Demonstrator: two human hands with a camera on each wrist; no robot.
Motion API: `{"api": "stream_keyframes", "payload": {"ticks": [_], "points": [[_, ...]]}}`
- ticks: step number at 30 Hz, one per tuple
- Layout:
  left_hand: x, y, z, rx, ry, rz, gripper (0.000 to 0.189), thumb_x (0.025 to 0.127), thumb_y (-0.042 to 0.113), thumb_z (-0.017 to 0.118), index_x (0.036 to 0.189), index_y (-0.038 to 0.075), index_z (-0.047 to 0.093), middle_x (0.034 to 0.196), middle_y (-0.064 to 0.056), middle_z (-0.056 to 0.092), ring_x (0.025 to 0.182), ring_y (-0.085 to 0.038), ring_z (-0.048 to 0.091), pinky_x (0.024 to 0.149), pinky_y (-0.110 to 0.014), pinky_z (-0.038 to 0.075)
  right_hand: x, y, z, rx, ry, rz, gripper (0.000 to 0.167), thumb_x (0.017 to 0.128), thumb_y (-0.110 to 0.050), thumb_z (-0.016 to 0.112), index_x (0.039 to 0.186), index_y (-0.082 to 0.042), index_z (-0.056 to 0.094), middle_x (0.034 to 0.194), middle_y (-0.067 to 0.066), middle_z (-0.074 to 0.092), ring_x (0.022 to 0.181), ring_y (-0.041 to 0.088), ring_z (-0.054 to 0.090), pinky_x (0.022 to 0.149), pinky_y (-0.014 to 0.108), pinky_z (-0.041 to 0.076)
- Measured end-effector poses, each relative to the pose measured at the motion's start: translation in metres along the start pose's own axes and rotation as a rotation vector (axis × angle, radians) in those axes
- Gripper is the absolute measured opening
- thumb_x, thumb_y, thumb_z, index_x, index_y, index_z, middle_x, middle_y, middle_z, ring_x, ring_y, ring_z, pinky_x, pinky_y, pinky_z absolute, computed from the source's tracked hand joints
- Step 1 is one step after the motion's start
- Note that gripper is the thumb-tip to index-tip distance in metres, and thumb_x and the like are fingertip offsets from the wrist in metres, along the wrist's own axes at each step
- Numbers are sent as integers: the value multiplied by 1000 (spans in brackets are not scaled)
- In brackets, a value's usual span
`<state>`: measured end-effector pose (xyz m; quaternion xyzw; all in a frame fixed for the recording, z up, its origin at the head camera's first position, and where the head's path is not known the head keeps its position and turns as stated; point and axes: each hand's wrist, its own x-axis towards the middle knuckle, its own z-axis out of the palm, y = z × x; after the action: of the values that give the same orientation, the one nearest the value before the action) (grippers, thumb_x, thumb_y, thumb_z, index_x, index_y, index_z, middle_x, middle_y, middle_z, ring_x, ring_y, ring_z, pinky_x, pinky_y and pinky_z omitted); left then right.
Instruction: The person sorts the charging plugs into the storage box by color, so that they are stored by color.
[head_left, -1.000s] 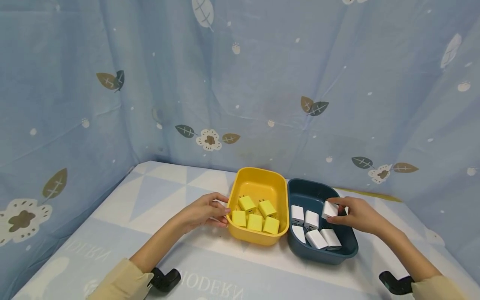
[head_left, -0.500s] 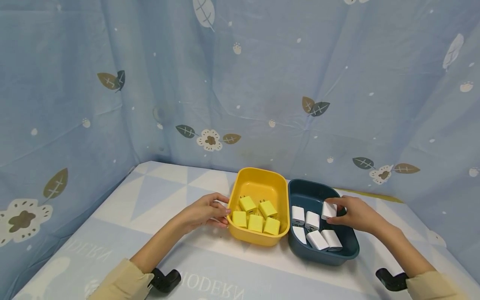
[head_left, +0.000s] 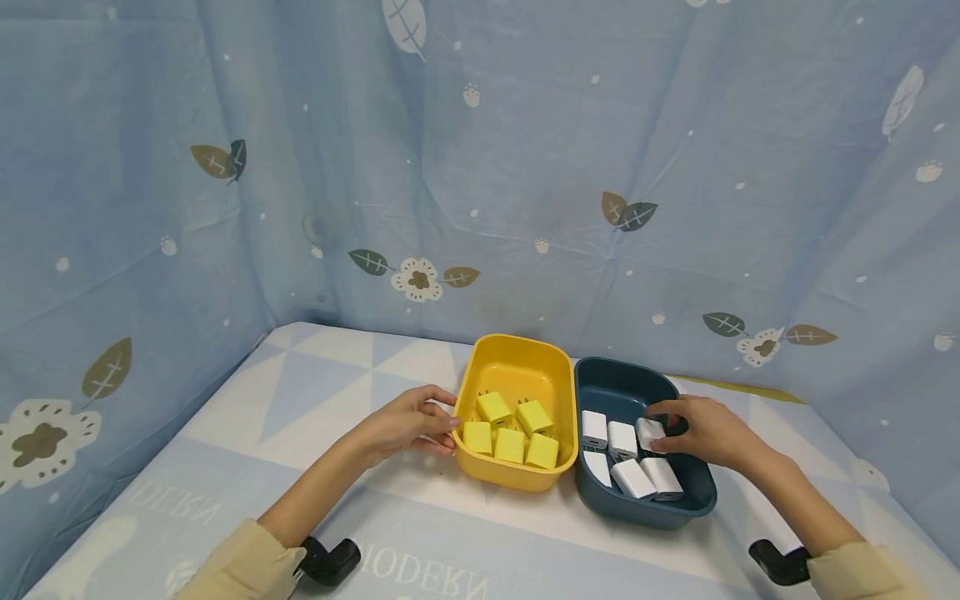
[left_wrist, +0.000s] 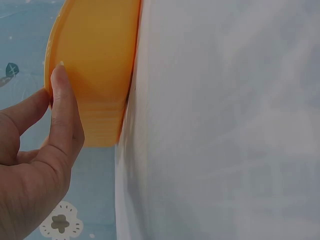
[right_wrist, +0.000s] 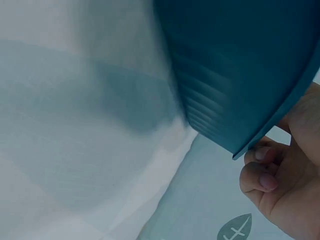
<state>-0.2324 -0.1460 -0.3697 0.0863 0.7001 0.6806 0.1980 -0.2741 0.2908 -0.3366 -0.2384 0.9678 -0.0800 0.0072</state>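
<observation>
In the head view, my left hand point(head_left: 408, 423) holds the left rim of a yellow bin point(head_left: 521, 350). In the left wrist view, a fingertip lies on the bin's outer wall, the thumb at its rim. Several yellow charger plugs point(head_left: 510, 447), some with prongs showing, lie in the bin's near half. To the right, a dark blue bin point(head_left: 615, 375) contains several white charger plugs point(head_left: 632, 479). My right hand point(head_left: 708, 433) reaches over its right rim, thumb and finger pinching one white charger plug point(head_left: 648, 432) low beside the others. The right wrist view hides this plug behind the bin wall.
Both bins stand side by side on a table with a patterned cloth point(head_left: 315, 392). A blue floral curtain point(head_left: 480, 167) rises behind and at the left. A flat yellow strip point(head_left: 750, 390) lies along the table's back edge behind the blue bin.
My right hand has lowered the white charger plug deeper into the blue bin and slightly left, beside the other plugs. My left hand and the yellow bin have stayed put.
</observation>
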Motion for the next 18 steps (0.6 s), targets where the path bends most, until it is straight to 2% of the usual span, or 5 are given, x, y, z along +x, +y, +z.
{"api": "stream_keyframes", "payload": {"ticks": [8, 18], "points": [[1, 0, 1, 3, 4, -8, 46, 95, 5, 65, 134, -7, 42, 98, -17, 63, 76, -21, 68, 75, -35, 61, -9, 0, 0, 87, 21, -9, 48, 81, -32, 82, 119, -5, 70, 80, -7, 56, 67, 13, 44, 53, 27, 39], [-2, 1, -1, 13, 6, -4, 48, 95, 6, 65, 135, -8, 41, 98, -17, 63, 78, -21, 68, 75, -35, 61, -20, -13, 1, 147, 127, -73, 35, 86, -30, 78, 113, -8, 72, 78, -11, 56, 61, 7, 46, 53, 24, 40]]}}
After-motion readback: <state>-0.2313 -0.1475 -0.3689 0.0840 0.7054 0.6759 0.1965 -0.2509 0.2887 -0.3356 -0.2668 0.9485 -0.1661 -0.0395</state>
